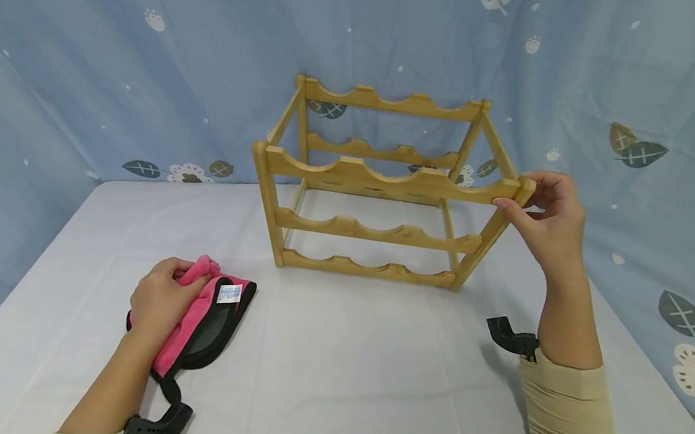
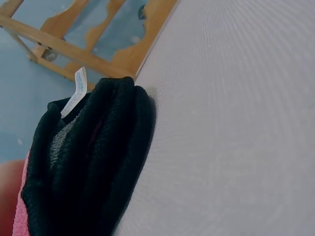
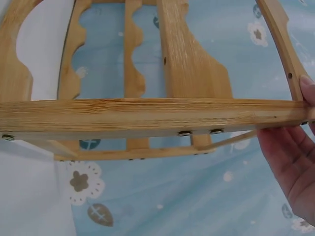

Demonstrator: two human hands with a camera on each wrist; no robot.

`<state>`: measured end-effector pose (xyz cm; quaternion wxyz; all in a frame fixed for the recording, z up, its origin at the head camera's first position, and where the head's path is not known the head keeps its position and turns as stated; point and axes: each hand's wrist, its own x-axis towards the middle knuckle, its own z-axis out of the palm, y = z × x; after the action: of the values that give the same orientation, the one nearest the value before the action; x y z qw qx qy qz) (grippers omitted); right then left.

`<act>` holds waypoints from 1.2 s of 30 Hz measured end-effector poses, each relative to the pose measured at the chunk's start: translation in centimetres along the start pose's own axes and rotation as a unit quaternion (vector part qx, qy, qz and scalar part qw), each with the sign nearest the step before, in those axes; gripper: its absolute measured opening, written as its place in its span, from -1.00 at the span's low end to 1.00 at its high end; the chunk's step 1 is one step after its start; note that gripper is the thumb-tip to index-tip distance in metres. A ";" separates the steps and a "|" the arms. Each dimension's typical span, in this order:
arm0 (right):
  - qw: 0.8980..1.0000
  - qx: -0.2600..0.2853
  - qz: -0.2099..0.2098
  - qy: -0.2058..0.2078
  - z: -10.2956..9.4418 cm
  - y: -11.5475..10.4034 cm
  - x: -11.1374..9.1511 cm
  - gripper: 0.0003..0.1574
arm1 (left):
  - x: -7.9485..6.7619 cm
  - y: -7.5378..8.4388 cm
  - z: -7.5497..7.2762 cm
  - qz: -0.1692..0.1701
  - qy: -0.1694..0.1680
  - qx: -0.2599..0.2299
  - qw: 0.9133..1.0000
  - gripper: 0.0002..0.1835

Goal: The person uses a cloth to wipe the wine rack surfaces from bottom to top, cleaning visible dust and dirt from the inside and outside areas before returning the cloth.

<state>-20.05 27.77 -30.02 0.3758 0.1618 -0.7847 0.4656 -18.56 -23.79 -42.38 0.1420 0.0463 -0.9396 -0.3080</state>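
Observation:
A light wooden wine rack with scalloped rails stands on the table, its right-hand post slanting outward in the head view. My right hand pinches the upper front corner at that end, thumb in front and fingers behind. In the right wrist view the same hand holds the end of a long wooden post. To the rack's left, my left hand grips a bunched pink cloth with black edging, a dark panel and a white label. Its black folds fill much of the left wrist view.
A white cloth covers the table. Behind and to the sides hangs a blue curtain with leaf and flower prints, close behind the rack. Black wrist mounts sit at both sleeve cuffs. Screw heads show along the post.

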 end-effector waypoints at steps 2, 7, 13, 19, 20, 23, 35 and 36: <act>1.000 -0.001 -0.006 0.000 -0.1 -0.1 0.0 -0.45 | 0.1 -0.1 0.0 -0.001 -0.003 -0.002 1.000 -0.52; 1.000 -0.005 -0.019 0.004 -0.5 -0.4 -0.2 -0.46 | 0.1 0.0 -0.1 -0.007 -0.012 0.000 1.000 -0.50; 1.000 -0.015 -0.018 0.009 -0.8 -0.8 -0.5 -0.46 | 0.1 0.2 -0.1 -0.005 -0.014 -0.002 1.000 -0.49; 1.000 -0.007 -0.011 0.012 -0.5 -1.0 -0.7 -0.46 | 0.1 0.0 -0.1 -0.010 -0.009 0.005 1.000 -0.51; 1.000 -0.004 -0.010 0.015 -0.4 -1.0 -0.7 -0.46 | 0.1 0.0 0.0 -0.010 -0.009 0.005 1.000 -0.51; 1.000 0.006 -0.012 0.021 -0.4 -1.1 -0.8 -0.45 | 0.1 0.0 0.0 -0.003 -0.004 0.006 1.000 -0.52; 0.999 -0.022 -0.030 -0.003 0.5 -4.2 -2.0 -0.43 | 0.0 0.0 0.0 0.008 0.006 0.007 1.000 -0.56; 0.999 -0.025 -0.031 -0.005 0.7 -4.6 -2.2 -0.43 | 0.0 0.0 0.0 0.006 0.004 0.006 1.000 -0.55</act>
<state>-16.11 24.59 -29.08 0.3906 0.1788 -0.7925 0.4330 -18.58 -23.79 -42.37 0.1474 0.0427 -0.9411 -0.3014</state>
